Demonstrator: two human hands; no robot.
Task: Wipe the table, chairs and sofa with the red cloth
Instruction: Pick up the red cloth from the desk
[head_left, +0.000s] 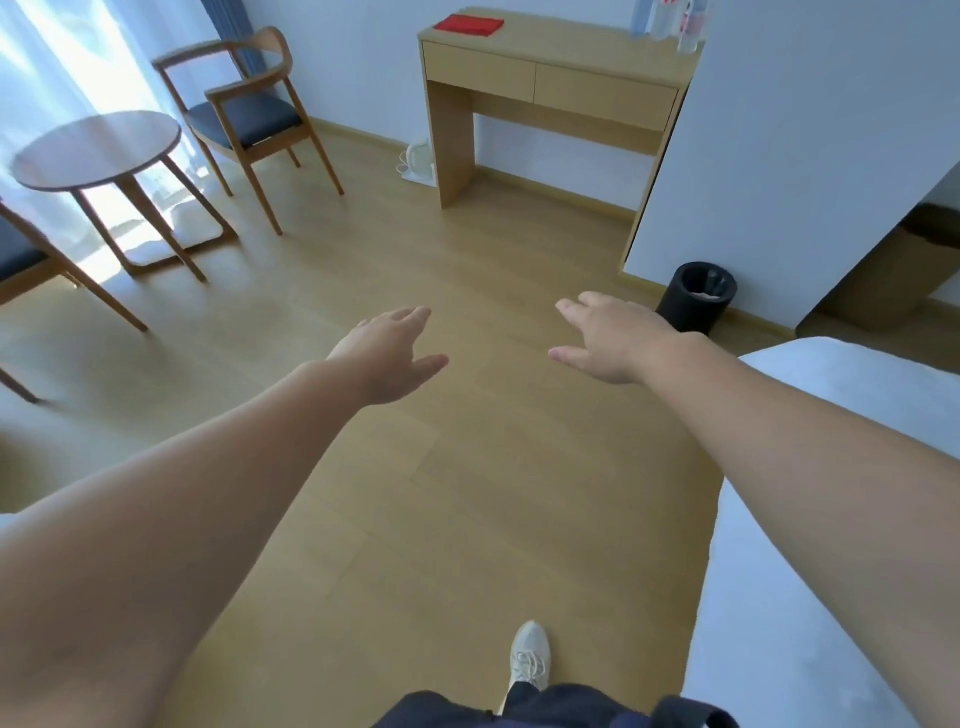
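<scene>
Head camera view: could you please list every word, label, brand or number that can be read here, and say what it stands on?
No text can be read anywhere in this view.
The bottles on the desk: red and white labels, too blurred to read.
The red cloth, the kettle and the black bin: no lettering shows.

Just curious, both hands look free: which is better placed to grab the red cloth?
Probably the left hand. Both are open and empty, but the red cloth lies left on the desk, nearer its line than the right hand.
</scene>
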